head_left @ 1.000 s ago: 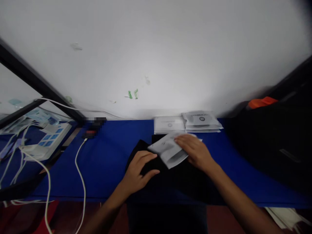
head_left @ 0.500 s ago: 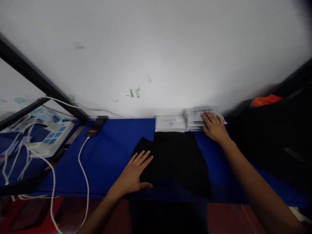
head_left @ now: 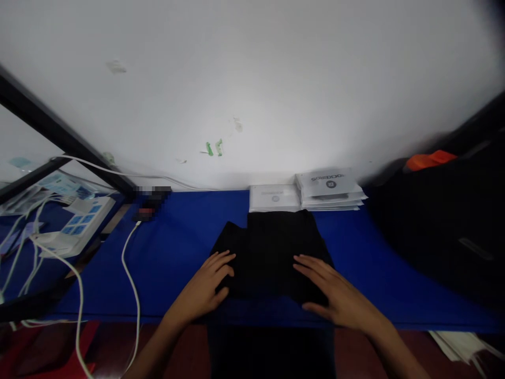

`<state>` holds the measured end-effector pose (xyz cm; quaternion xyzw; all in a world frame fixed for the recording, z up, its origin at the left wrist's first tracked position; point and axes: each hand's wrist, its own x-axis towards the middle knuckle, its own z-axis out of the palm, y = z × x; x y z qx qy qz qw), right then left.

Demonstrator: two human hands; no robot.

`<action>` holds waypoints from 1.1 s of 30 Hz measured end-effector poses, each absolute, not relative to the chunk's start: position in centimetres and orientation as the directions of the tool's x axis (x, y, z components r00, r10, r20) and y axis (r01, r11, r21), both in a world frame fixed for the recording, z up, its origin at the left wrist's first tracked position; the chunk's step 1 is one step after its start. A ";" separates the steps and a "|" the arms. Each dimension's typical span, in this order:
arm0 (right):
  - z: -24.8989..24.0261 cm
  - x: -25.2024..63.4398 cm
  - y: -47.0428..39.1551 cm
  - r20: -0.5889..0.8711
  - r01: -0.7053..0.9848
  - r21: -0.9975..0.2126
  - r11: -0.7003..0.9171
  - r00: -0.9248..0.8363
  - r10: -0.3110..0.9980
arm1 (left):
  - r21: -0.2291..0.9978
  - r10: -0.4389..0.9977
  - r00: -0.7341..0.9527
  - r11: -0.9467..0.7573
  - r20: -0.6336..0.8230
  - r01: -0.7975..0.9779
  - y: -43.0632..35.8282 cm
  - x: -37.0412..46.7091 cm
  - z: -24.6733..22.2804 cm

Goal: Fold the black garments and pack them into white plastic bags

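Observation:
A black cloth item (head_left: 272,247) lies on the blue table (head_left: 177,242) in front of me. My left hand (head_left: 209,284) rests on its left edge, fingers apart and slightly bent. On the right part of the cloth lies my right hand (head_left: 331,289), its fingers spread and holding nothing. Just behind the cloth is a flat white package (head_left: 275,198). Beside it on the right sits a stack of white printed packages (head_left: 331,190), touched by neither hand.
A large black heap (head_left: 434,226) with an orange piece (head_left: 430,160) fills the right side. On the left are a dark device (head_left: 152,204) with a white cable (head_left: 132,273), a white box (head_left: 84,223) and a black frame bar (head_left: 59,129). A white wall (head_left: 252,89) stands behind.
My right hand has left the package stack and come down onto the right part of the black cloth. My left hand has shifted slightly toward me, its fingers more bent.

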<state>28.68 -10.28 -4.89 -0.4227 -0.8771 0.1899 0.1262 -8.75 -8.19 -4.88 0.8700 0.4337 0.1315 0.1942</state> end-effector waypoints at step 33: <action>-4.3 29.5 2.0 0.432 0.832 -0.114 0.543 -0.451 0.781 | 0.442 0.810 0.444 -0.583 0.384 0.682 2.6 -3.6 -2.8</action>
